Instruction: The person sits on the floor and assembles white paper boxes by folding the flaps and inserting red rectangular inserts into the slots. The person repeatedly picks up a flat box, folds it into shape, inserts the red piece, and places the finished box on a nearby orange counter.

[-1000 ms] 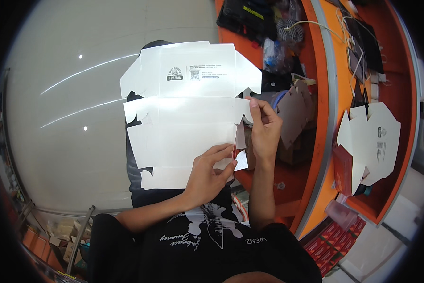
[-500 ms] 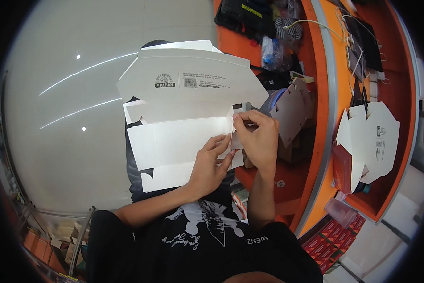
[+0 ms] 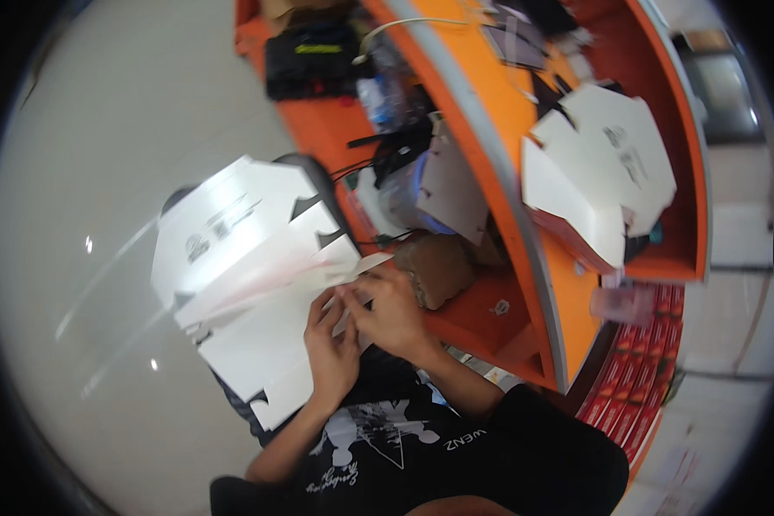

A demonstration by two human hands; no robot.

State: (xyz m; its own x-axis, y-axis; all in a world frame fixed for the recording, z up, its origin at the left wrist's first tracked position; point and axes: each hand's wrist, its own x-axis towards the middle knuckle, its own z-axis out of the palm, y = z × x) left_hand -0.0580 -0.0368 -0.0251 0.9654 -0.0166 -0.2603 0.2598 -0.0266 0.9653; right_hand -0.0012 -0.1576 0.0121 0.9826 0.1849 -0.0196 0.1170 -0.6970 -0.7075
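A white cardboard food box (image 3: 262, 348), unfolded and only partly shaped, lies across my lap with its printed lid panel on the far side. Cut notches and flaps line its ends. My left hand (image 3: 331, 348) is closed on the box's right end, fingertips against the bent-up side panel. Close beside it, my right hand (image 3: 393, 316) pinches the same end, with a raised flap rising above the fingers. The fingertips of both hands nearly meet. Exactly which flap each hand grips is partly hidden and slightly blurred.
A shaped white box (image 3: 602, 163) stands open on the orange counter (image 3: 473, 95) to the right. On the shelf below are a black case (image 3: 314, 64), plastic bags, more folded card (image 3: 456, 181) and a brown parcel (image 3: 436, 268). Red packages (image 3: 632, 370) are stacked near the counter's end.
My view has swung to the right, bringing more of the counter in. The box now sits turned and further left in view. Both hands remain on its right end, closer together.
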